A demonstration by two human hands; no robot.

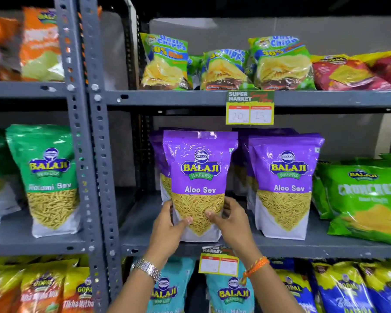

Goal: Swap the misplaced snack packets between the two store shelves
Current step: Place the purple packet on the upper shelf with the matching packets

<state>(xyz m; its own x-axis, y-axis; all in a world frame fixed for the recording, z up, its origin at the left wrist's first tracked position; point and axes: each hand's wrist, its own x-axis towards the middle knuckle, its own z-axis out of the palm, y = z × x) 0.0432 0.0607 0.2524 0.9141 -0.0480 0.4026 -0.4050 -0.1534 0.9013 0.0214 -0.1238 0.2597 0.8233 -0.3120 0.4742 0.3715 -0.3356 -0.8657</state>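
Note:
A purple Aloo Sev packet (200, 172) stands upright on the middle shelf (325, 245) of the right rack. My left hand (169, 224) grips its lower left side and my right hand (231, 219) grips its lower right side, thumbs on the front. More purple Aloo Sev packets (284, 184) stand beside and behind it. On the left rack's middle shelf (14, 242) a green Ratlami Sev packet (51, 177) stands upright.
Grey slotted rack posts (95, 154) divide the two racks. Green Uncle Chipps bags (167, 62) lie on the upper right shelf, green Cruncheese bags (366, 199) at the right. Price tags (250, 108) hang from shelf edges. Teal, blue and orange packets fill the bottom shelves.

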